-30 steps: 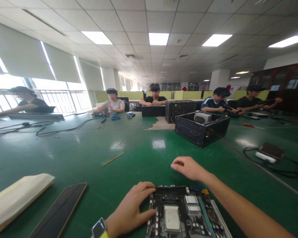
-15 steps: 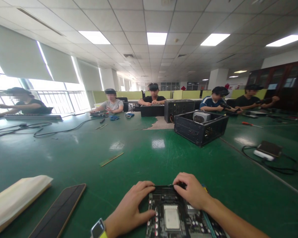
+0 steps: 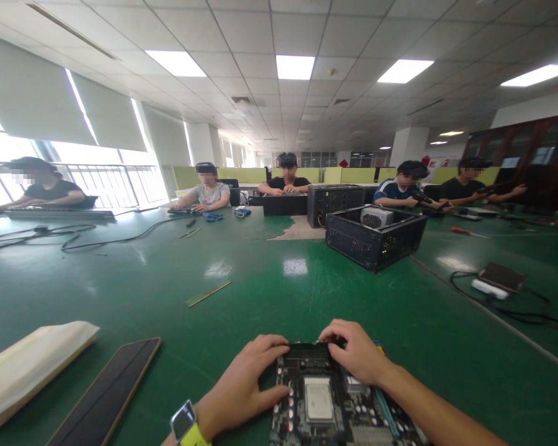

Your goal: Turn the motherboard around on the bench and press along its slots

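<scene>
A dark computer motherboard [image 3: 283, 430] lies in front of me at the bottom edge, with a pale square processor [image 3: 318, 399] in its socket. My left hand [image 3: 246, 381], wearing a watch on a lime strap, grips the board's left side. Its fingers rest at the far left corner and the thumb lies beside the capacitors. My right hand [image 3: 356, 350] has its fingers bent and closed on the far edge, at the end of the black memory slots [image 3: 307, 350]. Anything small between those fingertips is hidden. The board's near edge is out of view.
A thin memory stick [image 3: 209, 293] lies beyond the board. To the left are a phone [image 3: 109, 390] and a pale paper packet [image 3: 32, 371]. An open computer case [image 3: 374, 238] stands farther off. A cabled box [image 3: 501, 277] sits right. Several people work across the green table [image 3: 260, 272].
The board and both hands appear slightly higher in view. My right fingers have shifted a little left along the board's far edge. My left hand keeps its grip.
</scene>
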`<action>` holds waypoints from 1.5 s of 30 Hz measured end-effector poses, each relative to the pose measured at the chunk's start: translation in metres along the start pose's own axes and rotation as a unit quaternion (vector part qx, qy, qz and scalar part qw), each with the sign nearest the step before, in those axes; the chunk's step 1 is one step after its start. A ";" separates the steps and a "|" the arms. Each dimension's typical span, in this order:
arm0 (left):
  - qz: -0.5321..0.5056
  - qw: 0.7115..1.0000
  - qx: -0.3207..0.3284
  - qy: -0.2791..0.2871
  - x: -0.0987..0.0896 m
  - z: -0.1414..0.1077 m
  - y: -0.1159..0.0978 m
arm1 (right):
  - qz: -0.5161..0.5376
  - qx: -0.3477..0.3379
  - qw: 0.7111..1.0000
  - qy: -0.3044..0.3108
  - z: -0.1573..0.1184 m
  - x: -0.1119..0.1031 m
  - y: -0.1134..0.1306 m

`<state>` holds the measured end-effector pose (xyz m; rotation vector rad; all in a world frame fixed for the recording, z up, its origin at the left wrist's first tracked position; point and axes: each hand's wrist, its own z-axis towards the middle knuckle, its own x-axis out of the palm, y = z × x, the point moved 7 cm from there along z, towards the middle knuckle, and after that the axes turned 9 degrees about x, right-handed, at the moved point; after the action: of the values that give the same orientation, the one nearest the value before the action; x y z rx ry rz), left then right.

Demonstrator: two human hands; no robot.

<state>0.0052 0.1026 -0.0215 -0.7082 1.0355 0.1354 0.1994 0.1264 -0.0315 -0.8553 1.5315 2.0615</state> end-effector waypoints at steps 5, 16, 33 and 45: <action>0.001 1.000 0.002 0.000 0.000 0.000 0.000 | -0.013 0.000 1.000 0.002 0.000 0.001 0.000; 0.003 1.000 -0.003 0.006 -0.002 0.001 -0.004 | -0.031 0.002 0.999 -0.008 0.001 0.001 -0.002; 0.012 1.000 0.013 0.008 -0.003 0.001 -0.007 | -0.086 0.067 0.994 -0.006 -0.030 -0.002 -0.002; 0.020 0.999 0.022 0.014 0.001 -0.001 -0.004 | -0.091 0.063 0.994 -0.001 -0.029 -0.002 -0.002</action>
<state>0.0061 0.0988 -0.0205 -0.6505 1.0777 0.1372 0.2088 0.0990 -0.0369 -0.9090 1.5060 1.8169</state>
